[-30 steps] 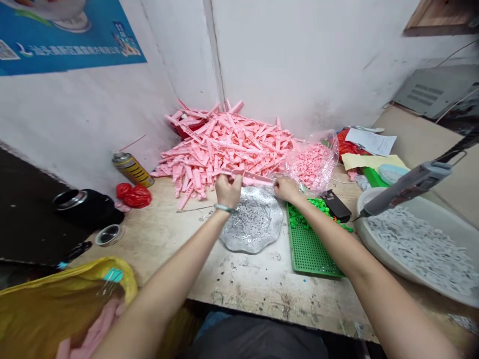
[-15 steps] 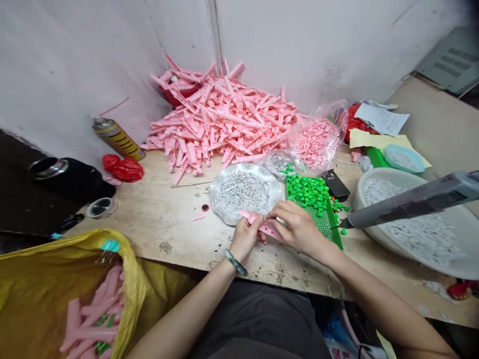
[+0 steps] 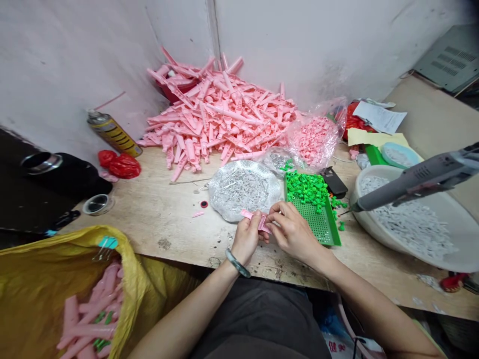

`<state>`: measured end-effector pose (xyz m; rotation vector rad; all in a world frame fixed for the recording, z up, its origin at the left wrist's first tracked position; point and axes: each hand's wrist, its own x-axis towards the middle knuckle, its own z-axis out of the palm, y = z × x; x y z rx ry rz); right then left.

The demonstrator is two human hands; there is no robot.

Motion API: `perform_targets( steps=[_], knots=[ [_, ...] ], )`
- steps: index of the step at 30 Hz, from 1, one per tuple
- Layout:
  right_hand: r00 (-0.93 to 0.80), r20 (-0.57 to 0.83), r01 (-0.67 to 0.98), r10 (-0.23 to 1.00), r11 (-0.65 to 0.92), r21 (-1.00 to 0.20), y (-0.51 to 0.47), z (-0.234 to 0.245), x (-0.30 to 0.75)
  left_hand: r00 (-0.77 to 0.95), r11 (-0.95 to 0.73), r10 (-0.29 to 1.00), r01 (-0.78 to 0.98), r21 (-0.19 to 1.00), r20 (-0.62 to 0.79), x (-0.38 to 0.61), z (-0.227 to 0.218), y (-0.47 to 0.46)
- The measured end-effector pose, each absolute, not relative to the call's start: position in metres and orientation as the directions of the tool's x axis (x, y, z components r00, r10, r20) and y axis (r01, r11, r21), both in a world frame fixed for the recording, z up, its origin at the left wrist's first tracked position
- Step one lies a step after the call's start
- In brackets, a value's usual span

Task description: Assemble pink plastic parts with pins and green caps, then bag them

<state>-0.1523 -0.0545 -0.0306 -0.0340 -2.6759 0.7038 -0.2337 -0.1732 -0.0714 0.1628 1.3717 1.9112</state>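
My left hand [image 3: 246,239], with a bangle at the wrist, is closed round a pink plastic part [image 3: 262,224] above the table's front edge. My right hand [image 3: 294,230] pinches at the same part from the other side; whether a small piece sits between those fingertips cannot be seen. Just beyond them lies a clear plastic-lined dish [image 3: 245,188] of metal pins or screws and small pale pieces. A green perforated tray [image 3: 322,227], with a heap of small green pieces [image 3: 307,189] at its far end, lies beside my right hand.
Pink plastic parts [image 3: 224,114] are piled against the wall. At the right, a grey electric screwdriver [image 3: 415,179] slants over a large white basin [image 3: 458,219] of white pieces. A yellow sack [image 3: 130,279] with pink parts stands at the left front; a spray can [image 3: 114,133] is behind.
The pink part is turned in my hands, so its hollow-looking side shows instead of the face with small holes. Both hands stay close together. The whole view has shifted slightly.
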Motion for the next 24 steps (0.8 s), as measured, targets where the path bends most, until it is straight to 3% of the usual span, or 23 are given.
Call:
perform_targets(
  steps=[13,15,18,20,22,24],
  knots=[
    [-0.946,0.321,-0.046,0.053,0.955,-0.293,-0.062,-0.028,-0.149,-0.738,-0.070,0.631,-0.363,0.929,-0.240,-0.231,-0.074,-0.172],
    [-0.949,0.310,-0.057,0.060,0.933,-0.356,-0.060,-0.032,-0.152,-0.730,-0.059,0.635,-0.371,0.927,-0.252,-0.233,-0.074,-0.175],
    [-0.967,0.244,-0.073,0.074,0.836,-0.544,-0.044,-0.041,-0.169,-0.726,-0.094,0.608,-0.468,0.879,-0.322,-0.236,-0.073,-0.181],
    [-0.970,0.204,-0.006,0.136,0.819,-0.574,-0.029,-0.049,-0.186,-0.740,-0.126,0.564,-0.516,0.847,-0.366,-0.237,-0.072,-0.185],
    [-0.965,0.181,0.082,0.189,0.875,-0.477,-0.016,-0.056,-0.205,-0.745,-0.147,0.538,-0.544,0.826,-0.395,-0.238,-0.072,-0.187],
    [-0.973,0.163,0.102,0.166,0.934,-0.343,-0.010,-0.061,-0.218,-0.726,-0.156,0.548,-0.576,0.802,-0.414,-0.239,-0.072,-0.188]
  ],
)
